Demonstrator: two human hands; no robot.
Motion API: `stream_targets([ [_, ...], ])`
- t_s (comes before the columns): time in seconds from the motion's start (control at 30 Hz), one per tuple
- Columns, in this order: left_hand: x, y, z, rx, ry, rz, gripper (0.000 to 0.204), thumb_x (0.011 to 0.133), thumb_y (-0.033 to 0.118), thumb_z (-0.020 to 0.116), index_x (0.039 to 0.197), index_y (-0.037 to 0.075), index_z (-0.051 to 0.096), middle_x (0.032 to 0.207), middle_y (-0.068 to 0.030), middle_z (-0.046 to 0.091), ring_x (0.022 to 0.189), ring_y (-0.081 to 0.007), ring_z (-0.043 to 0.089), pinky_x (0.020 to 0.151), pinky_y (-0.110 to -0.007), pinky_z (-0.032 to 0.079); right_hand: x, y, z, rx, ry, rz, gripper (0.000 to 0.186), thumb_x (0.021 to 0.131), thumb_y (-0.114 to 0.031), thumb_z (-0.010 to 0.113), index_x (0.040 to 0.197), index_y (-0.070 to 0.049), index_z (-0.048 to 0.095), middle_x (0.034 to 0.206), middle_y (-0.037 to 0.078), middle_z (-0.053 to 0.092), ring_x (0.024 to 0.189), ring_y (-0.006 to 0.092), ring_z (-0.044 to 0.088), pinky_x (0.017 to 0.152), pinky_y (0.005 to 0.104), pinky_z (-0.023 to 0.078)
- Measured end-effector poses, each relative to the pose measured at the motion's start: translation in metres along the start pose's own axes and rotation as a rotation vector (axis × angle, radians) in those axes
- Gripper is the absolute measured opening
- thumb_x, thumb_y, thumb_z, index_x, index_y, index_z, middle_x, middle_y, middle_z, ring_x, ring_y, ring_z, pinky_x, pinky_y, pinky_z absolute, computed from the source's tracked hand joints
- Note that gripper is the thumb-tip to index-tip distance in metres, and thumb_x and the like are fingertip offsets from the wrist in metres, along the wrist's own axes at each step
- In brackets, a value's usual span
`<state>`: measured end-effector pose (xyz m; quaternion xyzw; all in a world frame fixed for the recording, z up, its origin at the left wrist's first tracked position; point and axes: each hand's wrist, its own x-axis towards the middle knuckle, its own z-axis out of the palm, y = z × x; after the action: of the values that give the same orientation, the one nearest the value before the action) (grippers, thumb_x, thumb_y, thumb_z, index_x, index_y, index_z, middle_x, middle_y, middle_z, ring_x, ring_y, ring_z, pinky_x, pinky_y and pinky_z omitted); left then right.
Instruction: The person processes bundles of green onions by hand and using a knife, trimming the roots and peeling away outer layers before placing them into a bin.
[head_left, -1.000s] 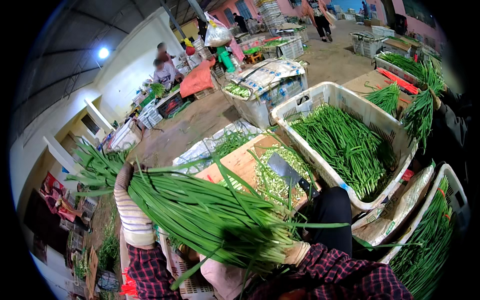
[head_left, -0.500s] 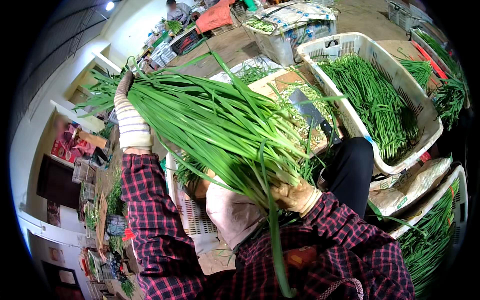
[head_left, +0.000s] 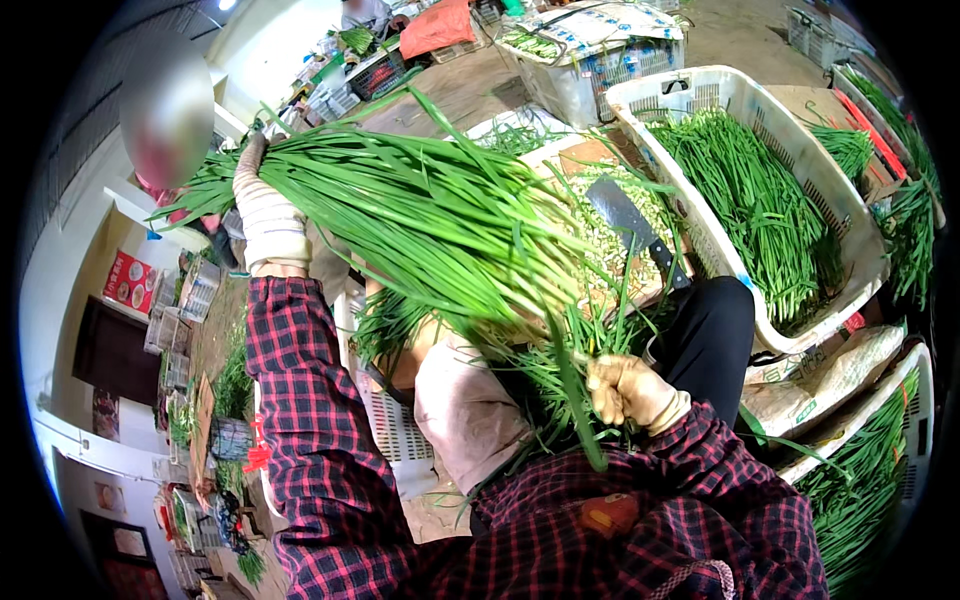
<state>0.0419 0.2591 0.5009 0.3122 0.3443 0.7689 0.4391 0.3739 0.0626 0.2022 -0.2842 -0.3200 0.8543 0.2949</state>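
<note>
My left hand (head_left: 258,205), in a striped glove, grips a large bundle of long green leafy stalks (head_left: 400,210) near its leaf tips, holding it slanted over my lap. Below the bundle's pale root end, my right hand (head_left: 625,390), in a cream glove, is curled closed among stray leaves; what is in its fingers is unclear. Behind the bundle lie a wooden board (head_left: 580,152) with chopped pale pieces (head_left: 615,260) and a cleaver (head_left: 622,215) with a black handle.
A white crate (head_left: 860,260) of greens (head_left: 730,200) stands at right, another crate (head_left: 910,460) below it. A sack (head_left: 805,385) lies between them. A covered crate (head_left: 590,65) is farther back. A blurred person (head_left: 165,140) stands at upper left, another (head_left: 360,15) is in the background.
My right hand has let go of the bundle's root end and moved down and right. My left hand keeps its grip, raised since a second ago. A blurred person has appeared at upper left.
</note>
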Motion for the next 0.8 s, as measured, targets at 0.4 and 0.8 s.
stream_targets([
  [0.4,0.025,0.009,-0.011,0.134,-0.038,-0.024,0.027,0.084,0.024,0.058,0.094,0.000,0.062,0.092,-0.0147,0.064,0.080,-0.0312,0.061,0.075,-0.043,0.052,0.048,-0.091,0.081,-1.441,0.780,-0.684,0.023,0.087,-0.027,0.052,0.093,-0.007,0.060,0.071,0.015,0.062,0.066,0.0321,0.061,0.055,0.0408,0.048],
  [0.8,-0.040,-0.011,0.025,0.070,-0.027,0.095,0.029,0.084,0.024,0.058,0.098,-0.002,0.059,0.094,-0.0136,0.061,0.080,-0.0265,0.058,0.077,-0.037,0.050,0.084,-0.100,0.057,-1.134,0.751,-0.634,0.054,0.078,-0.042,0.061,0.116,-0.005,0.052,0.107,0.020,0.058,0.103,0.0346,0.054,0.089,0.0389,0.043],
])
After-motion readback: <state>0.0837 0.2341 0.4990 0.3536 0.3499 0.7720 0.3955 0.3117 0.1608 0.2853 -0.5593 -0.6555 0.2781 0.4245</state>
